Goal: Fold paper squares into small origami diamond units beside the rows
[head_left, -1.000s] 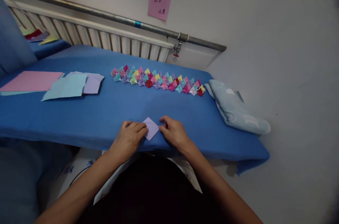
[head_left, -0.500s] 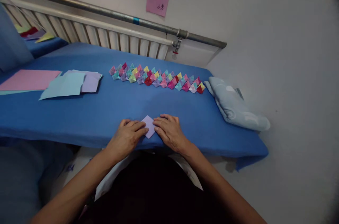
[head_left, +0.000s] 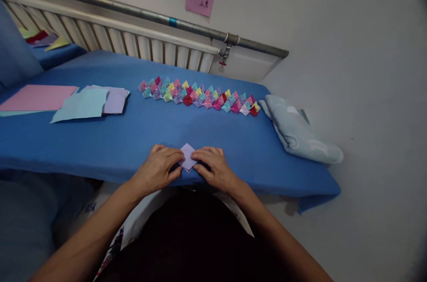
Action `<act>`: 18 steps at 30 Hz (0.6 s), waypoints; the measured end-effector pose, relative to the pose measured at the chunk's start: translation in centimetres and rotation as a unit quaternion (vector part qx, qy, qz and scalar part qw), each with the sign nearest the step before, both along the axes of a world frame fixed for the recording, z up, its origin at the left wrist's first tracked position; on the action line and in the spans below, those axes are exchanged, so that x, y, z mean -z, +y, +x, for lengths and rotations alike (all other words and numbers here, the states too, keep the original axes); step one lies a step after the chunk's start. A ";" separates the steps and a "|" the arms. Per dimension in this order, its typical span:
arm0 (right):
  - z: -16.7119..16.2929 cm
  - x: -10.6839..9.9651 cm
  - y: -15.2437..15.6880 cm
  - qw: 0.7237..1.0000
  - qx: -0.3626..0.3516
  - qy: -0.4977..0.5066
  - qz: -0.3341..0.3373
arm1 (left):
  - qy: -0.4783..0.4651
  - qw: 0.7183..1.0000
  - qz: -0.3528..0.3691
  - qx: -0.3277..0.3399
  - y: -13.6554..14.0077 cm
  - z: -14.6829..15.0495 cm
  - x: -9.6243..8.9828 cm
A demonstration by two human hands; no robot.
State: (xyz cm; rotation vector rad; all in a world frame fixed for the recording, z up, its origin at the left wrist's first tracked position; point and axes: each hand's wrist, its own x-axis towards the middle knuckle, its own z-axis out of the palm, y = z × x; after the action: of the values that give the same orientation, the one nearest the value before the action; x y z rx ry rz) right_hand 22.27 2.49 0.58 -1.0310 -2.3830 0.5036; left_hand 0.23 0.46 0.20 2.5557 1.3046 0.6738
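A small lilac paper folded into a flat diamond (head_left: 187,153) lies on the long bench draped in plain blue cloth (head_left: 133,139), close to its near edge, one corner aimed toward the person and showing layered edges there. The left hand (head_left: 160,168) and the right hand (head_left: 215,166) flank it, fingers bent, with fingertips on its two side corners and thumbs set apart from the fingers beside the lower edges; whether the thumbs pinch the layers from beneath cannot be told. Uneven pressure from the two hands could twist the diamond or set a crease off its corner, and the loose layers at the near corner might slip out of line if one side were let go. The soft cloth could ruck under a hard press and blur a fold. The near edge of the bench, where the cloth drops away, is the tight side, with the wrists right over it. Beyond the fingertips, bare blue cloth runs up to the band of small multicoloured folded paper pieces (head_left: 200,96). Sideways there is more room, bounded on the left by the torn-edged pale blue paper sheet (head_left: 80,106) and on the right by the folded grey-blue patterned blanket (head_left: 296,130).
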 end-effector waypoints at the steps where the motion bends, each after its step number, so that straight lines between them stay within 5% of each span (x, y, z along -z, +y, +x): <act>1: 0.0 0.1 0.1 1.000 0.003 0.004 -0.003 | -0.002 1.000 0.000 -0.001 0.0 0.0 0.0; 10: -0.1 0.1 0.0 1.000 0.004 -0.008 0.009 | -0.026 0.997 0.075 -0.014 -0.1 0.1 0.7; 18: -0.4 0.2 0.4 0.999 0.053 -0.009 -0.009 | -0.048 0.997 0.058 -0.023 0.0 -0.1 1.2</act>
State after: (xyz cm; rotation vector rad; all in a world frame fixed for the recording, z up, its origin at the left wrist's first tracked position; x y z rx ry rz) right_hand 21.83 2.87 0.41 -1.1678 -2.3278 0.4805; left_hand 0.18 0.43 -1.00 2.5527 1.3335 0.8952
